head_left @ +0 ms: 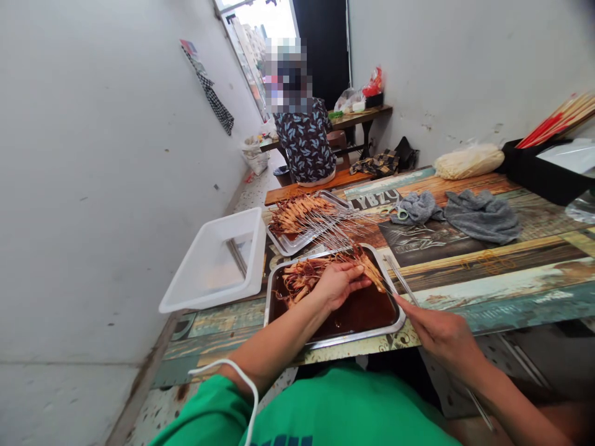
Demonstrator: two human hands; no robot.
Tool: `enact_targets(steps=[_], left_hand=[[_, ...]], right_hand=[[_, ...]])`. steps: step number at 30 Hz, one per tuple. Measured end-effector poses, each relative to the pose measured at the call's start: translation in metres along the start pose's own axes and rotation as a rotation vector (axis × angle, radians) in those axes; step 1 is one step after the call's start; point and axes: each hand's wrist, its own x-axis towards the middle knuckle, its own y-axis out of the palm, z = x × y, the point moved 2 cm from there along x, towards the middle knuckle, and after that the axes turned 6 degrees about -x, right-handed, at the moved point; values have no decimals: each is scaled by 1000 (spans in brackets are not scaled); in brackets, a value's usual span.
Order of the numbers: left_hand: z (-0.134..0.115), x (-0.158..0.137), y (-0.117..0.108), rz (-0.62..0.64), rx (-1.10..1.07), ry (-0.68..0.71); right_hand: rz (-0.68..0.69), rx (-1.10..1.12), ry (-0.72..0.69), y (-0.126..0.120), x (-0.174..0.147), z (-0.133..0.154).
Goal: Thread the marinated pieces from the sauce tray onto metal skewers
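Here the left hand (341, 282) pinches a food strip (372, 272) — slanting lengthwise toward the right hand (432, 325), closed on a skewer (389, 292).

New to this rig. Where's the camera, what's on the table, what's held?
There's no machine: these are a person's own bare hands, seen from one camera worn on the head, looking forward and down. The left hand holds pale food strips over a metal tray with brown liquid; the right hand grips a thin metal skewer at their near end. On the table, another food-filled tray sits behind, a white tub left, gray cloths right. Another person sits beyond, back turned.
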Motion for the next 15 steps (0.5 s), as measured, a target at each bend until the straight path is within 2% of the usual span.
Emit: enact_targets(steps=[5, 10, 13, 15], left_hand=[[-2, 7, -3, -64, -13, -10], [-4, 13, -2, -137, 10, -23], [-3, 15, -1, -164, 61, -31], [-1, 17, 0, -178, 82, -40]], right_hand=[[39, -36, 58, 2, 0, 2], [0, 118, 125, -4, -2, -2], [-34, 120, 223, -8, -5, -10], [20, 15, 318, -8, -7, -16]])
